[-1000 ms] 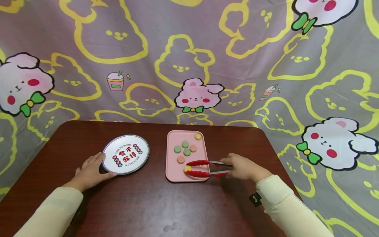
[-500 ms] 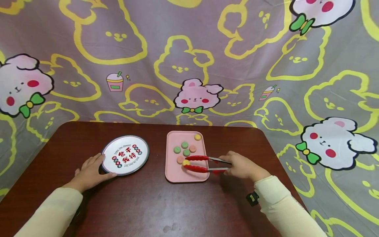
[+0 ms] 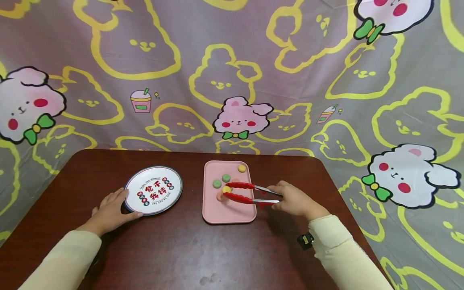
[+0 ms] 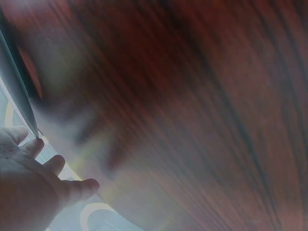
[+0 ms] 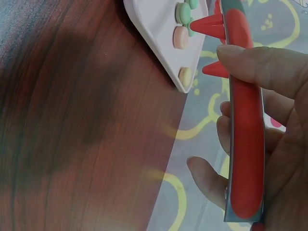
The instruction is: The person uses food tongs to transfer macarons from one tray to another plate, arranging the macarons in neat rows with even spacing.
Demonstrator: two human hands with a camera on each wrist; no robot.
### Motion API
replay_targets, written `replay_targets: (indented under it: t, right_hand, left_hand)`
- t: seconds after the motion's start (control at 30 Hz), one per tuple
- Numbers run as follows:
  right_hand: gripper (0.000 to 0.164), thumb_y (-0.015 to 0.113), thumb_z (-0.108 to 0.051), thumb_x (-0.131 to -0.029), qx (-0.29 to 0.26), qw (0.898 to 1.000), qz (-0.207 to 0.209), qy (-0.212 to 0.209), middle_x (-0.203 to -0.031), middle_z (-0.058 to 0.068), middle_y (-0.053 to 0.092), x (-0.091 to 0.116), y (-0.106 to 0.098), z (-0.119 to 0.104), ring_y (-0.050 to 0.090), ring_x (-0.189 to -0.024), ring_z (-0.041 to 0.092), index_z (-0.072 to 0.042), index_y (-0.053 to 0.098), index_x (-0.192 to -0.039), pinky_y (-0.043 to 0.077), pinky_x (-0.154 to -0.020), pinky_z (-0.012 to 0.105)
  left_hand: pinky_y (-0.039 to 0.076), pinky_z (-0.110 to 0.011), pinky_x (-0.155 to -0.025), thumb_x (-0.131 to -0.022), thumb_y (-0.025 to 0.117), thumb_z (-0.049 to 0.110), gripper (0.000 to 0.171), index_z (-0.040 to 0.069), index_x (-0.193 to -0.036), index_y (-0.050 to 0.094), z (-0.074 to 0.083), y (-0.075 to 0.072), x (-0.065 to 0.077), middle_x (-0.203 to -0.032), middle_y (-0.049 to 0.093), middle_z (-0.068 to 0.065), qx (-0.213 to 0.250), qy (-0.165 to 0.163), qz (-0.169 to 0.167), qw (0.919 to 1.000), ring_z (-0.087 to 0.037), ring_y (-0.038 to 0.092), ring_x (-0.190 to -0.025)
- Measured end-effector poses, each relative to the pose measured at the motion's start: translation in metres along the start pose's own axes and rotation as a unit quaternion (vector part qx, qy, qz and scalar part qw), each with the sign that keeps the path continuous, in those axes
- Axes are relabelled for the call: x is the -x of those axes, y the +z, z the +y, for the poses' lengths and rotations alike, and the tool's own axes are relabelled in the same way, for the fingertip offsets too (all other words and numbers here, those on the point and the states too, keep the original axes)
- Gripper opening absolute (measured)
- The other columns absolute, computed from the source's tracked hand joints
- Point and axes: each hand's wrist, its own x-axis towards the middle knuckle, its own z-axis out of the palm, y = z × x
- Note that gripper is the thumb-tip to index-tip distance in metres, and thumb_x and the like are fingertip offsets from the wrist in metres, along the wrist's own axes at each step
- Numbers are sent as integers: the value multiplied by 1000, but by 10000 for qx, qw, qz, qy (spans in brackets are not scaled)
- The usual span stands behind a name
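Gripping, head view: the right hand [image 3: 295, 200] holds red-tipped tongs [image 3: 240, 198], which pinch a yellow piece [image 3: 226, 189] over the middle of the pink tray [image 3: 214, 213].
Yellow piece, since a second ago: it has moved away from the tray's near edge, past the pink piece [image 3: 219, 196], to just beside the green pieces [image 3: 226, 177].
Left hand, head view: as before, it rests with loosely extended fingers against the rim of the white plate [image 3: 139, 181], which has not moved.
Table, head view: dark red-brown wood [image 3: 156, 249], shiny toward the near side.
Backdrop, head view: a greyish cloth [image 3: 166, 84] with yellow bear outlines, white rabbits and pink cups.
Left hand, left wrist view: fingers are spread, one tip at the plate's edge; the glossy grain mirrors them in a blur.
Tongs, right wrist view: thumb and fingers wrap the red-and-metal handle; beyond lie the tray's green, pink and yellow pieces. Which yellow one shows here, I cannot tell.
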Motion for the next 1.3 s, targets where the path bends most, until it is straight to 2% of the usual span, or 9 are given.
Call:
replay_targets:
  t: [0.3, 0.47, 0.77, 0.97, 1.17, 1.3]
  right_hand:
    - [52, 79, -10, -77, -170, 9995, 249, -5, -95, 7, 57, -2, 4, -3, 56, -85, 26, -2, 62, -126, 48, -72, 35]
    - [53, 79, -11, -77, -142, 9991, 399, 4, -96, 12, 58, -7, 7, -4, 54, -82, 21, -3, 62, -127, 48, -71, 36]
    - [55, 81, -12, -76, -190, 9978, 629, 10, -96, 10, 57, -17, 14, -10, 52, -81, 18, -3, 62, -127, 48, -72, 35]
    - [55, 80, -11, -76, -378, 9968, 707, -72, -96, 11, 57, -26, 16, -20, 55, -83, 24, -1, 61, -127, 49, -73, 37]
    - [53, 80, -10, -76, -476, 9955, 816, 3, -92, 7, 55, -31, 19, -26, 54, -83, 25, -4, 63, -125, 48, -72, 36]
    - [51, 79, -7, -76, -559, 9941, 922, -79, -94, 10, 56, -35, 23, -29, 55, -84, 27, -3, 64, -125, 48, -72, 36]
  left_hand:
    - [14, -83, -90, -73, 67, 69, 118, -12, -145, 23, -1, 1, 0, -147, 16, -39, -21, 35, 32, 10000, -61, 12, -130]
    - [13, -83, -90, -72, 66, 72, 120, -13, -145, 22, -1, 2, -1, -147, 15, -39, 17, 11, -26, 10000, -62, 10, -130]
    - [13, -83, -90, -72, 66, 71, 119, -12, -145, 22, -1, 1, -1, -147, 15, -39, 4, -12, -30, 10000, -62, 10, -130]
    - [15, -83, -90, -74, 68, 68, 116, -11, -145, 23, -1, 0, 2, -147, 16, -39, -32, -17, 37, 10000, -61, 12, -130]
    - [14, -83, -91, -74, 68, 68, 116, -10, -147, 22, -1, 3, 0, -148, 16, -37, 43, 7, 45, 10000, -60, 11, -131]
    - [13, -83, -91, -74, 68, 68, 117, -10, -147, 22, -2, 3, 0, -149, 15, -37, 43, 2, 45, 10000, -60, 10, -131]
